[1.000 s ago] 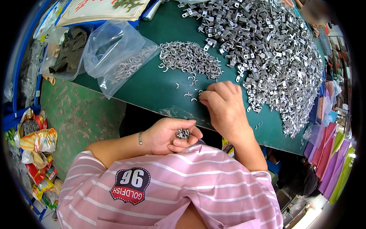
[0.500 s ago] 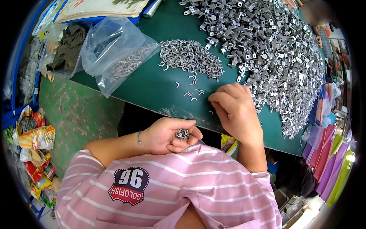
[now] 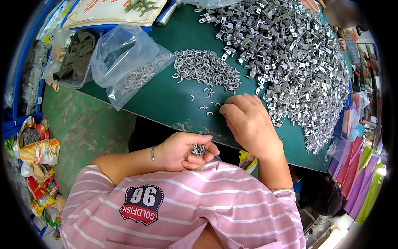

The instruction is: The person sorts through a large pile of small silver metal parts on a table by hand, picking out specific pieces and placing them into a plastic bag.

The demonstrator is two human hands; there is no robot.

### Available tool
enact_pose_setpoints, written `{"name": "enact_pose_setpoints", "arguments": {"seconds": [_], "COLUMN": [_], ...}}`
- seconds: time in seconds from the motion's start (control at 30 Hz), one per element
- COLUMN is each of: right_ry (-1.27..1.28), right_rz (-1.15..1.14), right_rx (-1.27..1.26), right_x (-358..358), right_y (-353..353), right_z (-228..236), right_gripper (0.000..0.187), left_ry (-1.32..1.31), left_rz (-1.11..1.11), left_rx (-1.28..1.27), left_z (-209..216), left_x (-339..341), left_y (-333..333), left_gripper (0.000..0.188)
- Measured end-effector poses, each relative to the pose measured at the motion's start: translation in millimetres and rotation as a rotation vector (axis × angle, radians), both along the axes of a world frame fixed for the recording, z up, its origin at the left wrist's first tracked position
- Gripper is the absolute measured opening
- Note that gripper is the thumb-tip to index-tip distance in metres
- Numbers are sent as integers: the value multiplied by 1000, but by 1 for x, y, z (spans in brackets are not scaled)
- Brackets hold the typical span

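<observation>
My left hand (image 3: 177,152) is cupped palm up in front of my shirt, its fingers curled around a small heap of curved metal pieces (image 3: 198,150). Over the near part of the green table, my right hand (image 3: 249,123) hangs with fingers bent and pressed together; whatever is between the fingertips is hidden. Just left of those fingertips lie several loose C-shaped metal pieces (image 3: 204,107). Beyond them spreads a grey pile of the same C-shaped pieces (image 3: 206,68). A large heap of flat metal brackets with holes (image 3: 296,66) covers the table's right side.
A clear plastic bag (image 3: 120,56) with more curved pieces lies at the table's left, beside a clear tub (image 3: 78,83) holding dark cloth. Papers (image 3: 108,12) and a metal-handled tool (image 3: 165,17) are at the back. Another person's hand (image 3: 342,43) shows at the far right.
My right hand has shifted slightly left and toward the loose pieces, its fingers still bent together. The left hand stays cupped around its pieces. The view has tilted a little.
</observation>
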State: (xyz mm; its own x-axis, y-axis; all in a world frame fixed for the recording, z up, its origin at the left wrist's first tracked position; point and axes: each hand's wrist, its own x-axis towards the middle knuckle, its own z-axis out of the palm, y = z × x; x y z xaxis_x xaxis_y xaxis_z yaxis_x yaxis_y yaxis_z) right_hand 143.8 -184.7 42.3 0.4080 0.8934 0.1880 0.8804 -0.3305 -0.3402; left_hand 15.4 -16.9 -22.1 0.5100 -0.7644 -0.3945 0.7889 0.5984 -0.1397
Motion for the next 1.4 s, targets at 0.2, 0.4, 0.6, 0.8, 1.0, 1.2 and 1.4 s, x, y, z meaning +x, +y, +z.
{"name": "enact_pose_setpoints", "arguments": {"seconds": [0.2, 0.4, 0.6, 0.8, 1.0, 1.2, 1.4], "right_ry": [131, 100, -20, 157, 217, 139, 42], "right_rz": [-82, -130, -108, -136, -167, -89, -35], "right_rx": [137, 113, 70, 125, 84, 81, 135], "right_x": [8, -2, -3, 7, 3, -6, -8], "right_y": [4, 15, 16, -14, -42, -29, -19], "right_z": [3, -6, -4, 4, 14, 2, -7], "right_gripper": [23, 21, 17, 19, 20, 27, 25], "left_ry": [-22, -16, -30, -50, -73, -74, -59], "left_rz": [21, 7, 7, 5, 19, 13, 39], "left_rx": [-9, -23, -9, -31, -60, -54, -34], "left_z": [-1, 0, 0, -2, -5, -5, -1], "left_x": [-2, 0, 0, -1, -2, -1, -1], "left_y": [0, 1, 1, 2, 1, 1, -1], "left_gripper": [41, 40, 40, 41, 43, 44, 41]}}
